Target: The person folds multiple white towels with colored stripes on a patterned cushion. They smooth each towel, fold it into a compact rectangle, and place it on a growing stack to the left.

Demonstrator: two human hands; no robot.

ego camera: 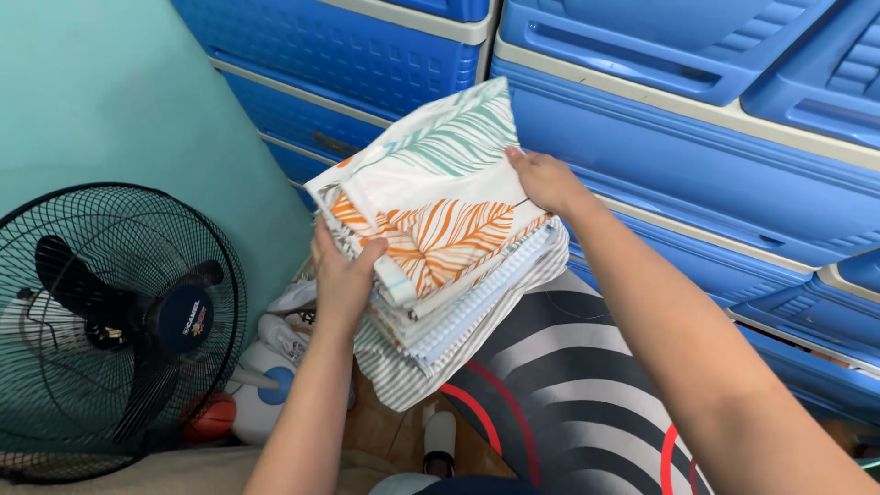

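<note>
Both hands are gripping one stack of folded cloths, holding it up in the air in front of the blue plastic drawer units. The left hand is clamping the near left corner of the stack: thumb curling over the top onto the orange leaf print, palm and remaining fingers wrapping the side and going underneath, so it is closed tight on the cloth. The right hand is sitting at the far right edge, fingers pressing flat on the top sheet near the green leaf print; thumb position is hidden behind the stack, so I cannot tell how far it is wrapping under, but the hand is clearly grasping the edge rather than hanging free. The stack is tilting, far end higher, near left corner lower, and the layers are fanning out slightly at the bottom: leaf-print cloth on top, pale blue and white checked pieces in the middle, grey striped one lowest. Below the stack a black, white and red swirl-pattern cushion or mat is lying, not touching it. A black fan is standing well to the left against a teal wall, with small clutter by its base.
</note>
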